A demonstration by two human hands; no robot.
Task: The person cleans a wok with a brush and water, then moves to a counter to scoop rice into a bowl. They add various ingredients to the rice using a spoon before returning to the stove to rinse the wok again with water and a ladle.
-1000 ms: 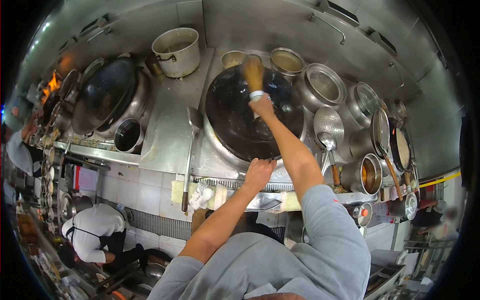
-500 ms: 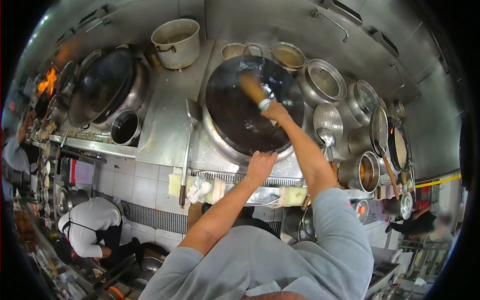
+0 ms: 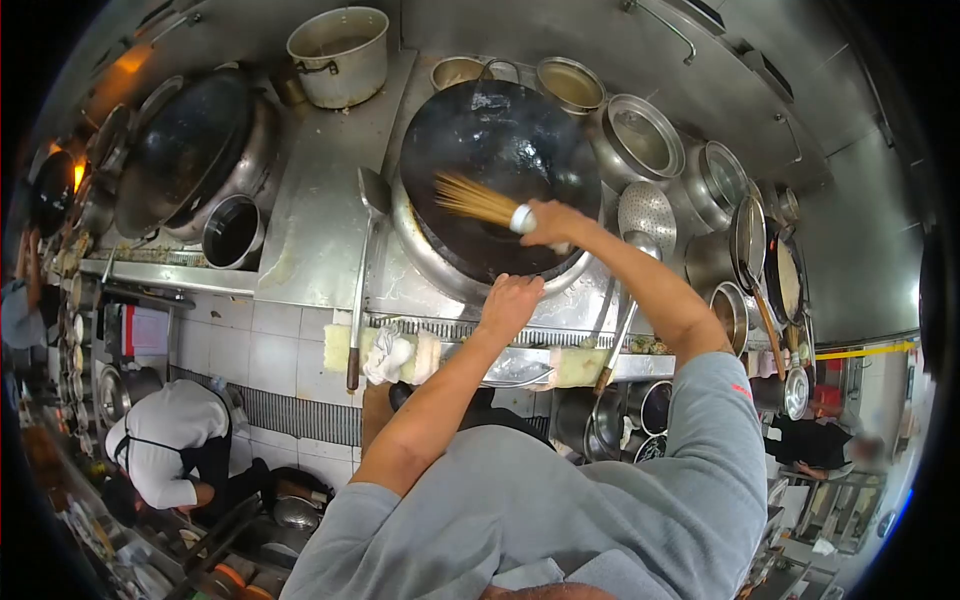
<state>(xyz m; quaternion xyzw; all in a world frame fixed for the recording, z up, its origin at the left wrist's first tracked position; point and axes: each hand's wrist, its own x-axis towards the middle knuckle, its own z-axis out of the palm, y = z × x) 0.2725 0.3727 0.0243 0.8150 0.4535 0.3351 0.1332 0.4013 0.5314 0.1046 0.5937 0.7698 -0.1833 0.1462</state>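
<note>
A large dark wok (image 3: pixel 500 130) rests on the stove with its inside wet and shiny. My right hand (image 3: pixel 555 223) is closed round the white-wrapped end of a bamboo brush (image 3: pixel 475 200), whose bristles fan out to the left over the inside of the wok. At the wok's near rim is my left hand (image 3: pixel 512 303), its fingers closed on the edge, partly hidden by the back of the hand. A ladle with a long handle (image 3: pixel 362 270) lies left of the wok. To the right are a perforated skimmer (image 3: pixel 647 212) and another ladle.
A big pot (image 3: pixel 340 57) stands at the back left, with another wok (image 3: pixel 185 150) and a small pot (image 3: pixel 233 232) beyond the steel counter (image 3: pixel 318 205). Metal bowls and pots line the right. A co-worker (image 3: pixel 175 440) bends at lower left; flames show at far left.
The brush has swung from pointing up and away to pointing left, and its bristles look sharper. My right forearm reaches in more from the right. The whole view has shifted slightly.
</note>
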